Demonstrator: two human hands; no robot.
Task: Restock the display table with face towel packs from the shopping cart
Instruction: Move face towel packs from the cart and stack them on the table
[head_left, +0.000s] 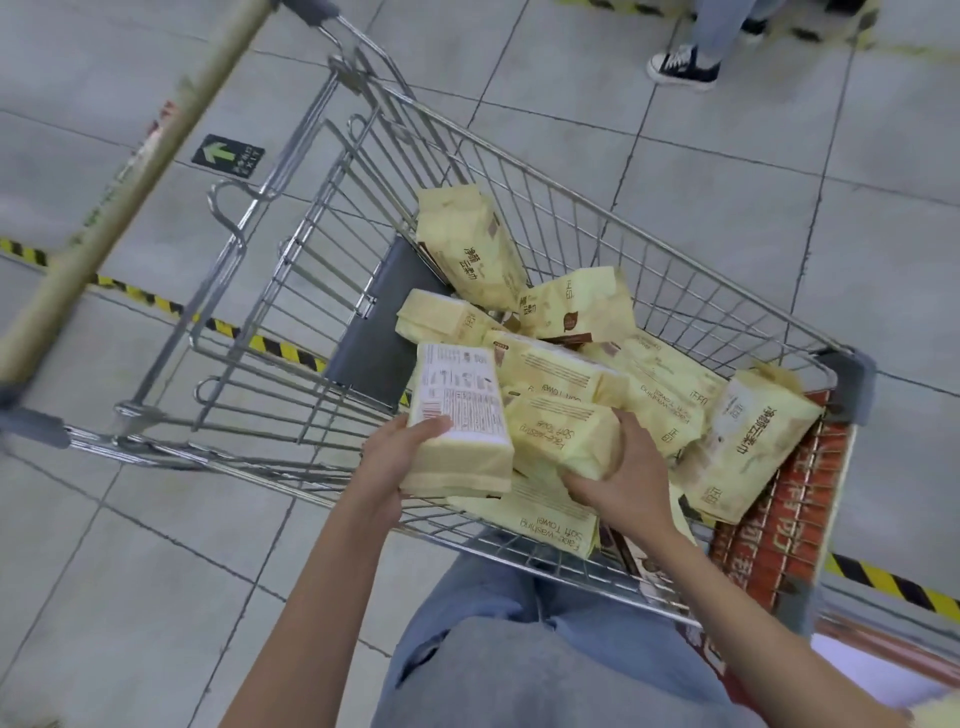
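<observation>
A wire shopping cart (571, 208) stands in front of me with several pale yellow face towel packs heaped in its right half. My left hand (387, 467) grips one pack (457, 421) by its near end, label side up, lifted above the cart's near rim. My right hand (621, 478) curls around a second pack (566, 434) that still lies among the others. More packs lean against the far wall (470, 244) and the right end (748, 441) of the cart. The display table is not in view.
A cardboard tube (130, 182) slants across the upper left above the cart handle. Yellow-black tape (156, 299) runs along the tiled floor. Another person's legs and sneaker (683, 65) stand at the top right. An orange panel (779, 530) covers the cart's right end.
</observation>
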